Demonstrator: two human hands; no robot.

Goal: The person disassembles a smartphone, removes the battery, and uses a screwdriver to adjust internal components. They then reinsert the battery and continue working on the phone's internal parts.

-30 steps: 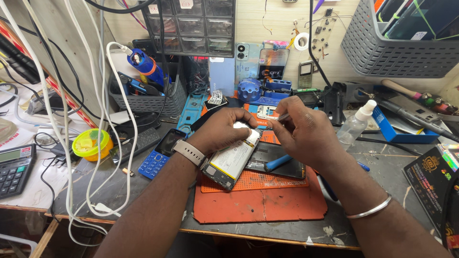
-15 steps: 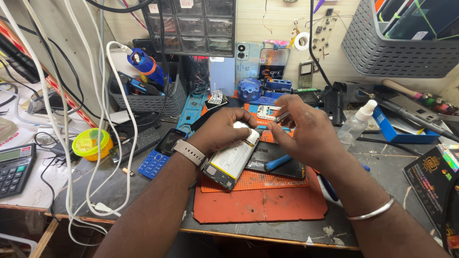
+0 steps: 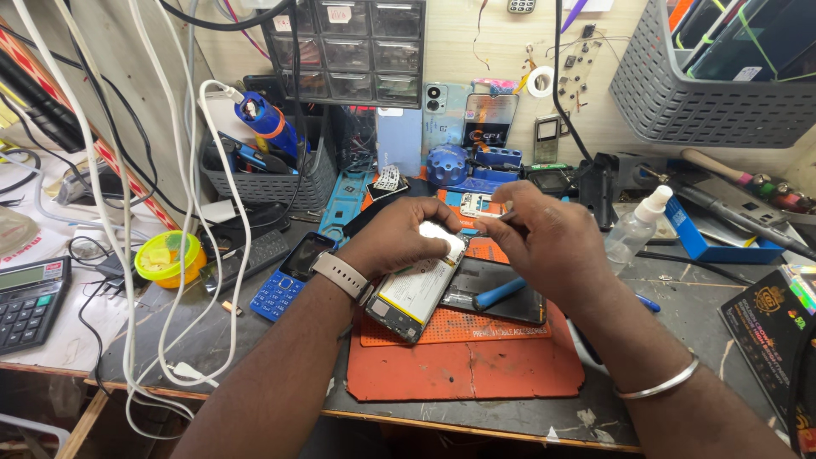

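Now both hands (image 3: 476, 242) on opened phone (image 3: 416, 293)

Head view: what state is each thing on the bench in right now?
Opened phone: back cover off, tilted, held up by left hand.
Right hand: pinching a thin tool at the phone's top edge.
Blue keypad phone: lying flat, screen dark.
Spray bottle: upright, capped.
Calculator: lying flat.
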